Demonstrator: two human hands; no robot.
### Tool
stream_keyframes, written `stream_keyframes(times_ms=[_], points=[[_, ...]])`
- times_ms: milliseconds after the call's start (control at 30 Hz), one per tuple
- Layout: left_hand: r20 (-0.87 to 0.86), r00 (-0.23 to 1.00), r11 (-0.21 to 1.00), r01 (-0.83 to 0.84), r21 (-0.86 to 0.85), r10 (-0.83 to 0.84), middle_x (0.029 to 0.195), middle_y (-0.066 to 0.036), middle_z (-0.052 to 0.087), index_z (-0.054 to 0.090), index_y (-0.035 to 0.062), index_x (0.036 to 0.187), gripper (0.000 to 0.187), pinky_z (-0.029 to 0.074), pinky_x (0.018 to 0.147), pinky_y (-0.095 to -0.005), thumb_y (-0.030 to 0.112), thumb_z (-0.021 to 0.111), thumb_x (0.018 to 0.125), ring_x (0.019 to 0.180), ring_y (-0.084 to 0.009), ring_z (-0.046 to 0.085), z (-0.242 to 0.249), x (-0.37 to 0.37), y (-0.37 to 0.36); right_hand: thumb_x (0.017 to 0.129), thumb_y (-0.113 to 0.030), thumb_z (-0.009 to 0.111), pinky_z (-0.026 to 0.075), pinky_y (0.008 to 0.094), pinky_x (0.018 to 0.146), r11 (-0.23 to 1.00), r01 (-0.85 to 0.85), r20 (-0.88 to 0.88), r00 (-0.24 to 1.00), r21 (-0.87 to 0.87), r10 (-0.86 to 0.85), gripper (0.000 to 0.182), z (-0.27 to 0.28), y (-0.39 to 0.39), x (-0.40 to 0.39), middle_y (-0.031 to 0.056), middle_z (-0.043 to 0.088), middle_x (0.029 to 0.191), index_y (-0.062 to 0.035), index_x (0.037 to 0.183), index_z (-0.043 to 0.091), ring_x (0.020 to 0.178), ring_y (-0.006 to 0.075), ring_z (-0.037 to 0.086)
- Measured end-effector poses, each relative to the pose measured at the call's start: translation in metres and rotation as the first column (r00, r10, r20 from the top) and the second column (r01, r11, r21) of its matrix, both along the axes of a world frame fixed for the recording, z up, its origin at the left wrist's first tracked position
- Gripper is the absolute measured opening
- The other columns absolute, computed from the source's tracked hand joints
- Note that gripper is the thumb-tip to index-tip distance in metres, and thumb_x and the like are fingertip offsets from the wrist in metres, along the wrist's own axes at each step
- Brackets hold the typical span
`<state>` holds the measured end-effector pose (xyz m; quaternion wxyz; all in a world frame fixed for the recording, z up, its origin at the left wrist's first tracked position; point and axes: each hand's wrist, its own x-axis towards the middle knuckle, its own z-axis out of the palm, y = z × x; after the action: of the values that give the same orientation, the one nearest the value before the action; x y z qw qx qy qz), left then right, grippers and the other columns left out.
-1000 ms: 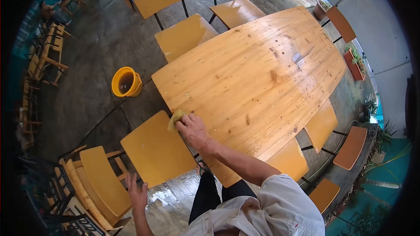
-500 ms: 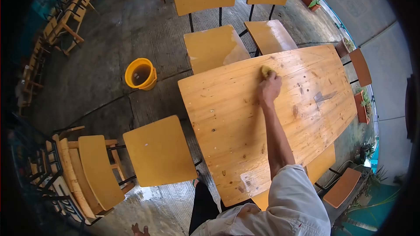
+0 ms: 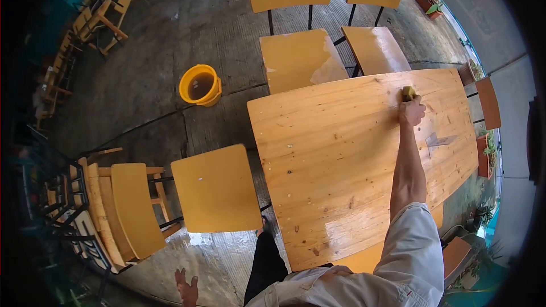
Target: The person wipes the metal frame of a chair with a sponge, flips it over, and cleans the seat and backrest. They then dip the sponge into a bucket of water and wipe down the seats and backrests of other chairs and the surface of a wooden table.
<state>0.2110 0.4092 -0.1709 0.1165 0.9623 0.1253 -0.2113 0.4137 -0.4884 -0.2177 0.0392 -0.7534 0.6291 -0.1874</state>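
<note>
Wooden table [image 3: 330, 159] stretches lengthwise away rightward; right hand [image 3: 412, 111] holds sponge [image 3: 408, 92].

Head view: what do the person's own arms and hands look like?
The right hand and left hand are ungloved. The right arm's short, loose sleeve is off-white, leaving the forearm bare. The left arm's sleeve is out of view.

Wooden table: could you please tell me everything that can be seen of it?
The wooden table has a long, light-brown top that looks made of planks, with dark knots, small marks and shiny patches. It stands upright, with yellowish chairs around it. Near one long edge, the right hand holds a yellowish sponge or cloth against it.
</note>
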Motion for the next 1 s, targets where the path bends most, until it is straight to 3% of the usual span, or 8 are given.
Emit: stream_keyframes(times_ms=[100, 167, 267, 333, 567, 833, 933, 1000], points=[[-0.182, 0.960, 0.975, -0.193, 0.109, 0.211, 0.155, -0.030, 0.033, 0.046, 0.0013, 0.144, 0.068, 0.032, 0.116, -0.0504, 0.021, 0.076, 0.086, 0.144, -0.0453, 0.031, 0.011, -0.025, 0.014, 0.090, -0.024, 0.060, 0.052, 0.0517, 0.086, 0.991, -0.044, -0.014, 0.999, -0.125, 0.043, 0.038, -0.020, 0.025, 0.031, 0.0207, 0.059, 0.116, -0.0119, 0.126, 0.058, 0.107, 0.0404, 0.060], [-0.159, 0.972, 0.984, -0.169, 0.055, 0.176, 0.156, -0.029, 0.031, 0.045, 0.0027, 0.145, 0.070, 0.030, 0.117, -0.0510, 0.022, 0.076, 0.086, 0.146, -0.0449, 0.028, 0.002, -0.017, 0.009, 0.085, -0.010, 0.057, 0.049, 0.0490, 0.087, 0.924, -0.340, 0.169, 0.914, -0.173, 0.368, 0.038, -0.036, 0.089, 0.074, 0.0193, 0.061, 0.112, -0.0079, 0.122, 0.058, 0.102, 0.0385, 0.059], [-0.059, 0.998, 0.997, 0.001, -0.071, -0.005, 0.157, -0.026, 0.031, 0.045, 0.0043, 0.145, 0.069, 0.029, 0.118, -0.0502, 0.022, 0.077, 0.086, 0.147, -0.0439, 0.027, -0.018, 0.033, -0.012, 0.076, 0.002, 0.061, 0.047, 0.0478, 0.087, 0.576, -0.725, 0.455, 0.396, -0.378, 0.797, 0.049, -0.050, 0.237, 0.147, 0.0144, 0.061, 0.101, -0.0056, 0.124, 0.057, 0.100, 0.0363, 0.058], [0.069, 0.988, 0.982, 0.147, -0.121, -0.140, 0.157, -0.026, 0.032, 0.047, 0.0044, 0.144, 0.065, 0.031, 0.117, -0.0481, 0.020, 0.075, 0.088, 0.146, -0.0432, 0.030, -0.020, 0.084, -0.042, 0.076, 0.003, 0.063, 0.047, 0.0460, 0.087, 0.280, -0.949, 0.352, 0.216, -0.144, 0.911, 0.061, -0.028, 0.323, 0.163, 0.0163, 0.059, 0.107, -0.0078, 0.135, 0.054, 0.100, 0.0367, 0.057], [0.289, 0.905, 0.909, 0.372, -0.188, -0.311, 0.157, -0.022, 0.034, 0.049, 0.0049, 0.144, 0.058, 0.032, 0.118, -0.0469, 0.019, 0.072, 0.092, 0.147, -0.0400, 0.030, -0.002, 0.147, -0.070, 0.069, 0.005, 0.065, 0.047, 0.0418, 0.076, -0.179, -0.982, 0.375, -0.186, -0.054, 0.908, 0.047, -0.019, 0.333, 0.006, 0.0083, 0.058, 0.085, -0.0139, 0.111, 0.074, 0.088, 0.0310, 0.059], [-0.077, 0.975, 0.963, 0.190, -0.192, -0.207, 0.158, -0.021, 0.033, 0.048, 0.0048, 0.144, 0.060, 0.029, 0.119, -0.0467, 0.015, 0.072, 0.091, 0.149, -0.0384, 0.027, -0.059, 0.079, 0.016, 0.075, 0.003, 0.064, 0.043, 0.0410, 0.084, -0.069, -0.841, 0.399, 0.181, 0.537, 0.899, 0.049, 0.039, 0.397, -0.366, 0.0074, 0.058, 0.098, -0.0186, 0.119, 0.073, 0.097, 0.0295, 0.057], [-0.117, 0.957, 0.954, 0.241, -0.181, -0.264, 0.158, -0.023, 0.032, 0.048, 0.0034, 0.144, 0.060, 0.028, 0.120, -0.0465, 0.014, 0.072, 0.090, 0.149, -0.0388, 0.026, -0.069, 0.063, 0.029, 0.091, -0.002, 0.063, 0.048, 0.0372, 0.087, -0.097, -0.573, 0.467, 0.546, 0.814, 0.696, 0.039, 0.073, 0.374, -0.369, 0.0095, 0.059, 0.099, -0.0086, 0.129, 0.066, 0.096, 0.0287, 0.059], [-0.113, 0.959, 0.953, 0.236, -0.193, -0.260, 0.158, -0.023, 0.032, 0.048, 0.0031, 0.144, 0.060, 0.029, 0.119, -0.0459, 0.014, 0.072, 0.090, 0.148, -0.0387, 0.027, -0.070, 0.063, 0.020, 0.098, -0.010, 0.062, 0.048, 0.0269, 0.091, -0.120, -0.602, 0.611, 0.790, 0.790, 0.058, 0.034, 0.089, 0.352, -0.326, 0.0026, 0.067, 0.112, 0.0005, 0.131, 0.060, 0.103, 0.0108, 0.060]])
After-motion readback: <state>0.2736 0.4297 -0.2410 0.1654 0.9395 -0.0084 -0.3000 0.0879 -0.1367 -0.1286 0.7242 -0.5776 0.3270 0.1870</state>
